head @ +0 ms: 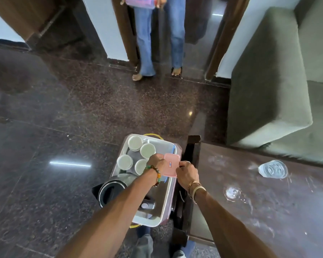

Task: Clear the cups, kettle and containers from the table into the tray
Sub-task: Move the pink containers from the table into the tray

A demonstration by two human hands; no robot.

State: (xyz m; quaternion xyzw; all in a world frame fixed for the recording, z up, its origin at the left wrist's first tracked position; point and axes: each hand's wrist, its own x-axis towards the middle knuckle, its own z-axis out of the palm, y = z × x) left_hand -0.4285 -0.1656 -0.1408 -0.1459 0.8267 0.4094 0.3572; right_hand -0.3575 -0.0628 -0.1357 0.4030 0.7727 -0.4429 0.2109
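Observation:
A silver tray (165, 198) sits low beside the dark table (268, 198), over the floor. Several white cups (147, 150) stand in its far half. A steel kettle (113, 192) with a black lid lies in its near half, partly under my left forearm. Both hands hold a pink-lidded container (171, 164) over the tray's right side: my left hand (156, 162) grips its left edge and my right hand (187, 174) grips its right edge.
A clear glass dish (272, 169) and a wet smear (232, 193) are on the table top. A grey sofa (272, 86) stands at the right. Another person in jeans (157, 34) stands in the doorway ahead. Dark polished floor stretches to the left.

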